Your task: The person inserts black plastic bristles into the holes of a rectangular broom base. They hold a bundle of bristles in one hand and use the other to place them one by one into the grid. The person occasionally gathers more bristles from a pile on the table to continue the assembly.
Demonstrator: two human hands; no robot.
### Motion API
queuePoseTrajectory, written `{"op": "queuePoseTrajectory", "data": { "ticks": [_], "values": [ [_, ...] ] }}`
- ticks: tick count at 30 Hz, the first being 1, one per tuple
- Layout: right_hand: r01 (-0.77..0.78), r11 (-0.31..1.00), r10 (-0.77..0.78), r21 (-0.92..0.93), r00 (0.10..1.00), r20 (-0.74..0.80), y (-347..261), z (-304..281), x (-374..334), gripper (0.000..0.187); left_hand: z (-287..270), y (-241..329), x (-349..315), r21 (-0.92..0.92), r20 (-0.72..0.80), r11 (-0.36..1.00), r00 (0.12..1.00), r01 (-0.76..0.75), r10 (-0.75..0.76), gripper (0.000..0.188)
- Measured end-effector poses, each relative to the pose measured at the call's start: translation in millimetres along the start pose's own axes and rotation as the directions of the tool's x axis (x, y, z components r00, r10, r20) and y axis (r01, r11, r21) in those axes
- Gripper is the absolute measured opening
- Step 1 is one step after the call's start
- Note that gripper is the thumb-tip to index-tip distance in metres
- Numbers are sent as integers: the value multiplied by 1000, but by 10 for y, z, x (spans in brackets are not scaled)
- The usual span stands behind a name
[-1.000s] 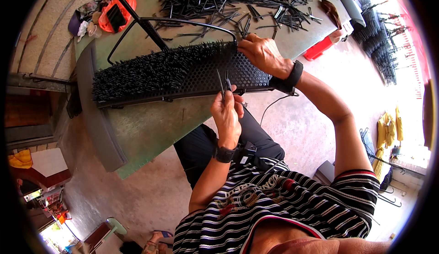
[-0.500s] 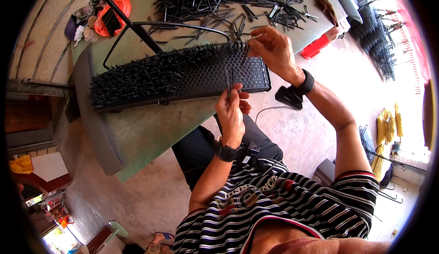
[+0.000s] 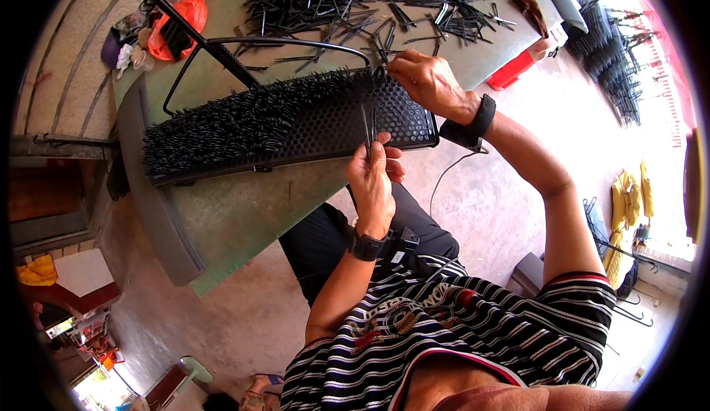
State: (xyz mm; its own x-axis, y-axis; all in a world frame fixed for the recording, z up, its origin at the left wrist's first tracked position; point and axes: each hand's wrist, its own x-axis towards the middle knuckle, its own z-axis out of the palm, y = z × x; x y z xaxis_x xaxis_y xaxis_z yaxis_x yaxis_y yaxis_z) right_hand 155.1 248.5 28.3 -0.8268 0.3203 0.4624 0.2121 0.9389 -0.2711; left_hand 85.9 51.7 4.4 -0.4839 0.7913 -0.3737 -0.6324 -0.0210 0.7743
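A long black perforated panel (image 3: 318,131) lies at a slant on the table, its left part and far edge covered with dense black bristles (image 3: 222,131). My left hand (image 3: 372,193) is closed on a few thin black strips (image 3: 367,126) that point up over the panel's near edge. My right hand (image 3: 435,85) reaches to the panel's far right corner with thumb and fingertips pinched together. What sits in that pinch is too dark and small to make out. Bare holes show between my two hands and along the right end.
A large heap of loose black strips (image 3: 362,0) spreads across the green tabletop (image 3: 244,222) behind the panel. A black bent-rod frame (image 3: 292,41) rises at the panel's far side. An orange bag (image 3: 180,30) lies far left; a red container (image 3: 509,73) is far right.
My right hand has moved left and slightly down to the panel's far edge, its fingers drawing closer together. The left hand stays almost still with its strips.
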Motion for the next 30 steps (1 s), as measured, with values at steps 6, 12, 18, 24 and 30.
{"op": "queuePoseTrajectory", "data": {
  "ticks": [6, 12, 18, 24, 30],
  "values": [
    [-435, 844, 393, 315, 900, 189, -398, -250, 79, 15, 32, -5, 16, -25, 38, 1000, 999, 18, -17, 25],
    [-610, 542, 486, 578, 789, 376, -391, -341, 21, 14, 114, -41, -5, 11, 118, 997, 990, 73, -74, 29],
    [-296, 811, 420, 505, 895, -150, -293, -257, 22, 15, 21, -31, 2, -32, 111, 976, 971, 215, -210, 34],
    [-262, 874, 345, 409, 928, -143, -130, -84, -61, 12, -51, -11, 30, -108, 209, 932, 925, 345, -318, 41],
    [-189, 902, 276, 387, 944, -180, -108, -61, -12, 13, -71, -28, 54, -140, 297, 897, 882, 419, -366, 48]
  ]
}}
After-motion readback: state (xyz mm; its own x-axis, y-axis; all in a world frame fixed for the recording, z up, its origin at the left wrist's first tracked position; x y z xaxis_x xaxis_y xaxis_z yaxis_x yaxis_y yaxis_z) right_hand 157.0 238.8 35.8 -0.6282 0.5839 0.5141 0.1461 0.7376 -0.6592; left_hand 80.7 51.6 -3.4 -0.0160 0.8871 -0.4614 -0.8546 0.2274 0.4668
